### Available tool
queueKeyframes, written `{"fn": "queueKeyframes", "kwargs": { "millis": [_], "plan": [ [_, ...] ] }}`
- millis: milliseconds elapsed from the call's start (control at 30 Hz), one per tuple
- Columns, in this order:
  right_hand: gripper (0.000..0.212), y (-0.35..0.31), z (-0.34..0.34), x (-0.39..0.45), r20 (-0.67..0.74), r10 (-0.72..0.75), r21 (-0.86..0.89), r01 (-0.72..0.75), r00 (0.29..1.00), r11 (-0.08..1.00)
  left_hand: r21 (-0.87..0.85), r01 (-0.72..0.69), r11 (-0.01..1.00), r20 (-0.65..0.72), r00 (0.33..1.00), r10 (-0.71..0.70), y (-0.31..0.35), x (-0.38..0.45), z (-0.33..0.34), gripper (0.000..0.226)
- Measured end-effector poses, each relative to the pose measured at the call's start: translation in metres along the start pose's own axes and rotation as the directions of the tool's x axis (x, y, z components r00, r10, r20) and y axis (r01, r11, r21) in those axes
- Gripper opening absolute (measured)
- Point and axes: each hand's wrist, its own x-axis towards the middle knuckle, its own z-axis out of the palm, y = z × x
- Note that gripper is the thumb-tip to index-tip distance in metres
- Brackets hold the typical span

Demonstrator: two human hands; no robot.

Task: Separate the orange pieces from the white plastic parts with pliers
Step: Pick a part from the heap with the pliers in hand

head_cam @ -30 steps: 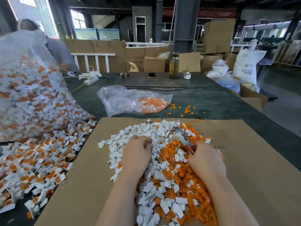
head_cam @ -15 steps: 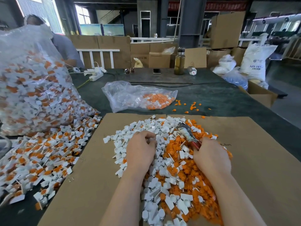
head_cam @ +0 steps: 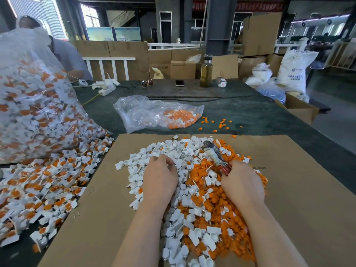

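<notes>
A mixed heap lies on a brown cardboard sheet [head_cam: 289, 189]: white plastic parts [head_cam: 173, 151] mostly on its left and far side, loose orange pieces [head_cam: 208, 205] mostly on the right. My right hand [head_cam: 241, 185] grips the red handles of worn pliers [head_cam: 212, 151], whose jaws point away over the heap. My left hand [head_cam: 159, 176] lies knuckles-up on the white parts with its fingers curled; what it holds is hidden. Unseparated white-and-orange parts [head_cam: 42, 189] spread over the table to the left of the cardboard.
A big clear bag [head_cam: 32, 105] of unseparated parts stands at left. A smaller clear bag [head_cam: 154, 112] with orange pieces lies beyond the cardboard, stray orange bits beside it. Farther back: a bottle [head_cam: 206, 71], phone [head_cam: 179, 83], power strip [head_cam: 107, 89]. A person [head_cam: 67, 56] sits far left.
Both hands keep their places on the heap, the pliers still in the right one. Only the camera has shifted slightly.
</notes>
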Motion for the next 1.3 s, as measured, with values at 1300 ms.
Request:
{"fn": "queueKeyframes", "kwargs": {
  "millis": [1300],
  "plan": [
    [0.02,-0.001,-0.005,0.002,-0.072,-0.012,0.199,0.026,0.997,0.98,-0.403,-0.052,0.914,-0.093,0.996,0.015,0.006,-0.005,-0.005,0.029]
  ]
}}
